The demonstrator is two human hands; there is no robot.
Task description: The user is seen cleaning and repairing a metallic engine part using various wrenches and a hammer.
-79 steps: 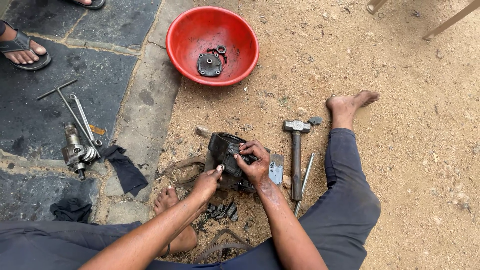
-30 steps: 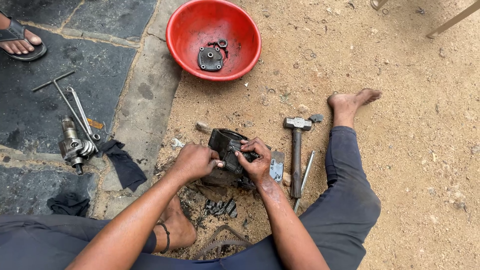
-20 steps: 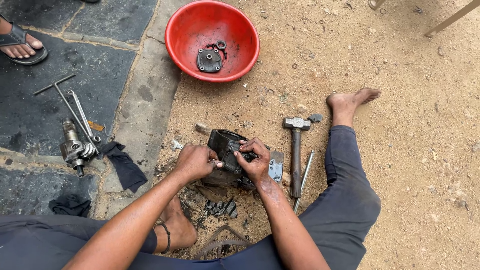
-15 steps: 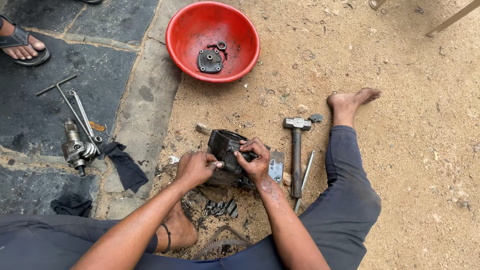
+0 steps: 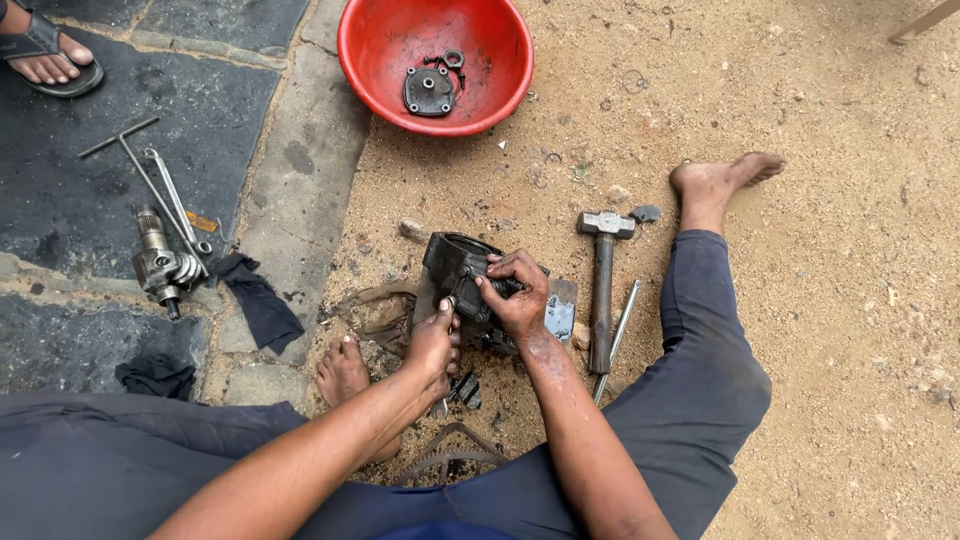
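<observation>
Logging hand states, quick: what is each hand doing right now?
Left hand: closed, fingertips pinched at the near edge of the dark metal housing; whether they grip anything cannot be told.
Right hand: closed over the housing.

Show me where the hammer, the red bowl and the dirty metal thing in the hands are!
hammer [image 5: 603,300]: head view, middle of its handle.
red bowl [image 5: 375,40]: head view, bare inner wall on the left.
dark metal part [image 5: 452,260]: head view, its upper body above the fingers.
</observation>
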